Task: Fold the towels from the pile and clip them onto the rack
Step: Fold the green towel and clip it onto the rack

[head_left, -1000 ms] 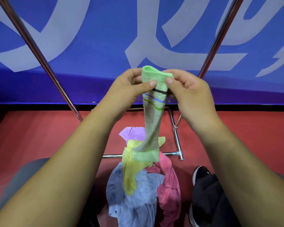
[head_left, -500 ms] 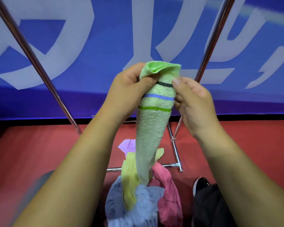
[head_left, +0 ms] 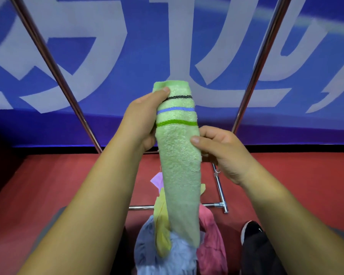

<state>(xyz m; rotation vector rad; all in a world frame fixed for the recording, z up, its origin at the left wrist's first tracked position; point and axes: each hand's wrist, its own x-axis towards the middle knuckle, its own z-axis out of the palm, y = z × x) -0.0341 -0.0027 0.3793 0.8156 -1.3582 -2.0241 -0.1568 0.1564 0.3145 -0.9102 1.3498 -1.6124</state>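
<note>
A light green towel (head_left: pixel 180 167) with black, blue and green stripes near its top hangs folded into a long narrow strip in front of me. My left hand (head_left: pixel 141 120) grips its upper left edge, thumb on the front near the black stripe. My right hand (head_left: pixel 220 153) pinches its right edge lower down, below the green stripe. Under it lies the pile (head_left: pixel 211 241) of yellow, pink, grey-blue and lilac towels on the red floor. The rack's two slanted metal poles (head_left: pixel 54 74) rise left and right, with its base bar (head_left: pixel 216 205) by the pile.
A blue banner (head_left: pixel 127 56) with large white lettering stands close behind the rack. My black shoe (head_left: pixel 250 231) and dark trouser leg are at the lower right, next to the pile. Red floor (head_left: pixel 38 185) spreads to both sides.
The towel has been raised and smoothed from a loose twist into a flat narrow strip. My right hand slid from the top edge down its right side; the view tilted upward.
</note>
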